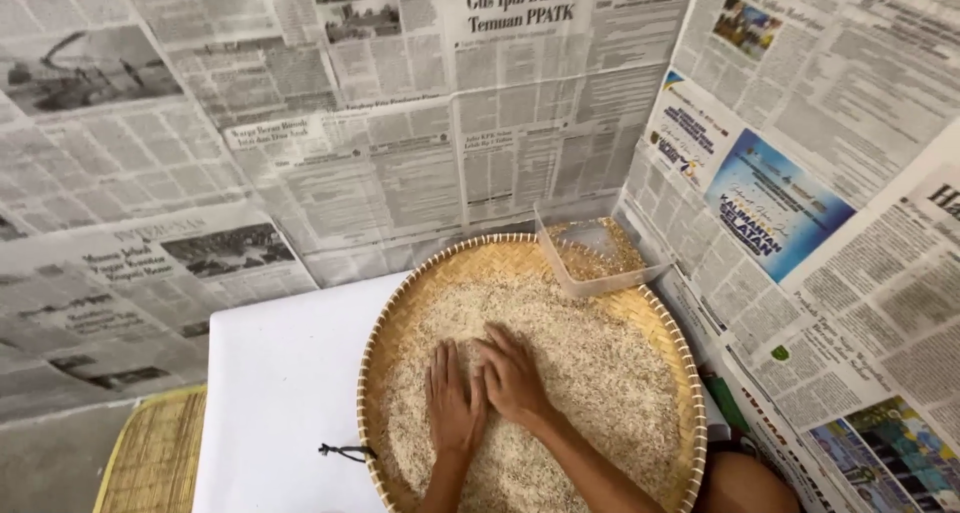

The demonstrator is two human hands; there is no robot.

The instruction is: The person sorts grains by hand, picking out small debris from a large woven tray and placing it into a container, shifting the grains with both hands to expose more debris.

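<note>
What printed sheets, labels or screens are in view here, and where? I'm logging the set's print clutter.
Black-and-white newspaper sheets: papered across the back wall, grey photos among the columns.
Newspaper with a blue advert panel: right wall, slanted rectangle, blue and white.
Colour newspaper page: lower right, small multicoloured pictures.
No screens or labelled packages; the clear plastic tub on the tray's far rim looks unlabelled.

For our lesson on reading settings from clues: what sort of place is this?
Probably a home corner set up for sorting grain: newspaper-covered walls, a round woven tray of rice on a white cloth.
</note>
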